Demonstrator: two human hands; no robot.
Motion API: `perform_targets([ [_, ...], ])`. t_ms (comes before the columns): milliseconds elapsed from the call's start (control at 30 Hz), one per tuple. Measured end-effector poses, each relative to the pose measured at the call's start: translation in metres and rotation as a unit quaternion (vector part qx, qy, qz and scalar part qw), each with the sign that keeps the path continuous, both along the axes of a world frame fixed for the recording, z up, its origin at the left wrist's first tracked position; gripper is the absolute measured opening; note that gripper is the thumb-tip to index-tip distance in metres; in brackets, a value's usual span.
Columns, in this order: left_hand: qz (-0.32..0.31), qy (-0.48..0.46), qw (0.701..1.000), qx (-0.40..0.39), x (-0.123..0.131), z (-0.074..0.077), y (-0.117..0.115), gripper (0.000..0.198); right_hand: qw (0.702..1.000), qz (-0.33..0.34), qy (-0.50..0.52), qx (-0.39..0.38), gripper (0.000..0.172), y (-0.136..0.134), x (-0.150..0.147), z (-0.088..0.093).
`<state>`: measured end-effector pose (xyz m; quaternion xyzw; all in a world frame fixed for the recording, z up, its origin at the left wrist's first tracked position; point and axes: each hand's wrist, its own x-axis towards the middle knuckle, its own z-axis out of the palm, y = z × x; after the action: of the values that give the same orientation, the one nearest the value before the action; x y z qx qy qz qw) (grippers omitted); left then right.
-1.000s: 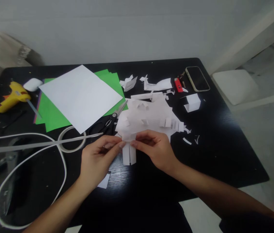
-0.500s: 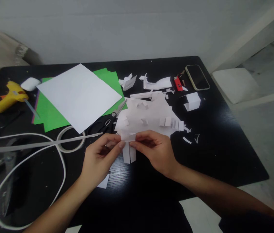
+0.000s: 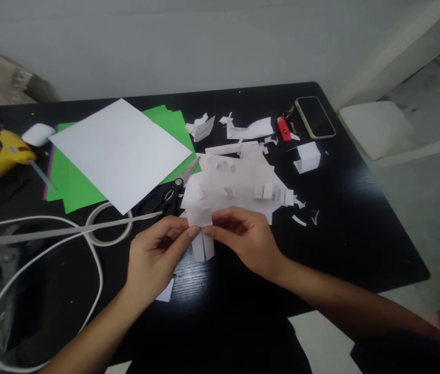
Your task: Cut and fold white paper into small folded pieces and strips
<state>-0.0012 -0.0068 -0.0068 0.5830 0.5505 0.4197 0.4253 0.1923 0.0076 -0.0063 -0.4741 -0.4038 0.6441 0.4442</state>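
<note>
Between my two hands is a small white paper piece [image 3: 200, 217], creased across its middle, with two slit flaps hanging down toward me. My left hand [image 3: 160, 249] pinches its left edge between thumb and fingers. At the right edge, my right hand [image 3: 245, 239] grips it the same way. Just beyond lies a large cut white paper sheet [image 3: 239, 179] with several small folded tabs standing on it. Black-handled scissors [image 3: 177, 184] rest at its left side, partly over the green paper.
A white square sheet [image 3: 122, 156] lies on green paper [image 3: 82, 192]. A yellow glue gun [image 3: 5, 156], a tape roll [image 3: 108, 224] and a white cable [image 3: 97, 259] are on the left. Paper scraps [image 3: 249, 129], a red lighter [image 3: 283, 129] and a phone [image 3: 315, 117] sit along the back right.
The paper's upper flap stands taller above my fingers than before. Both hands keep their pinch on it. The whole view has shifted slightly.
</note>
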Motion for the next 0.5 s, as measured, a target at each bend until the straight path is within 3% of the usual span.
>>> perform_targets([
  [500, 0.002, 0.025, 1.000, 0.013, -0.0004, -0.0003, -0.0009, 0.004, 1.000, 0.015, -0.020, -0.006, 0.017, 0.0008, 0.0009, 0.0008],
])
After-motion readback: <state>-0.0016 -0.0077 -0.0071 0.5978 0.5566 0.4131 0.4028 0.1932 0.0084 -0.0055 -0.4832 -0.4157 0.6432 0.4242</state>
